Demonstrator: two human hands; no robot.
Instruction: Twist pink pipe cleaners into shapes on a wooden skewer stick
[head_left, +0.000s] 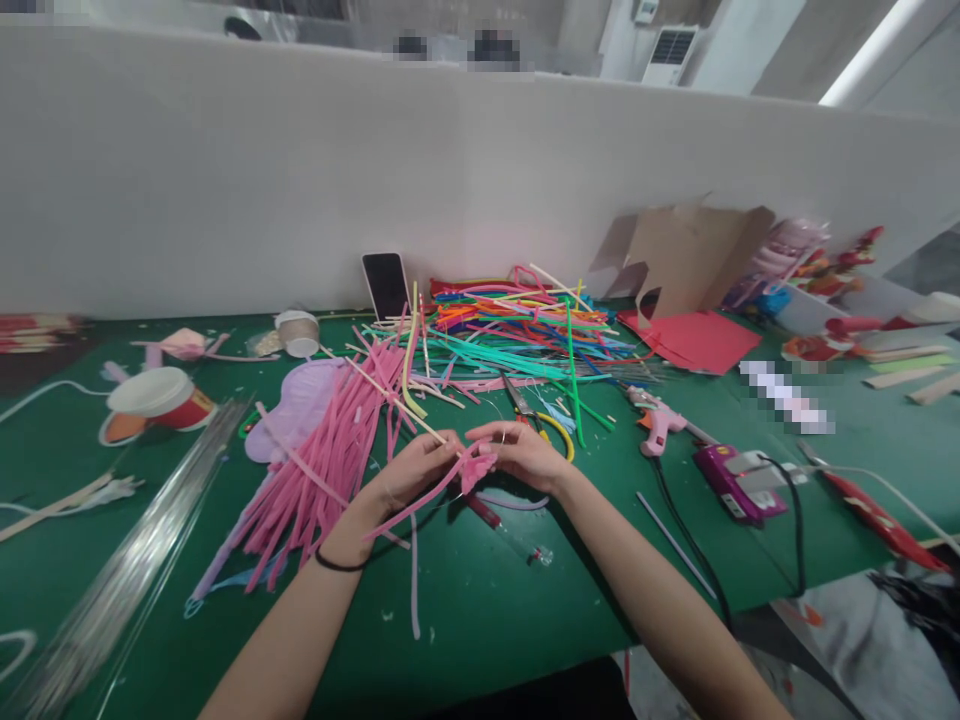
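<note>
Between my two hands is a pink pipe cleaner (435,490), with a bunched pink part (477,467) at its right end and a long tail reaching down to the left. My left hand (418,468) is closed around it, and a pale thin stick (401,405) runs up and left from those fingers. The fingertips of my right hand (521,455) pinch the bunched part. Just behind my right hand lie scissors (553,432) with yellow handles. Under the hands rests a clear and red tube-like item (514,530), partly hidden.
A heap of pink pipe cleaners (322,475) lies left of my hands, with multicoloured ones (517,335) behind. A pink glue gun (660,425) and a purple power strip (739,485) with cables are at right. Left are a paper cup (161,395) and thin wires (139,570).
</note>
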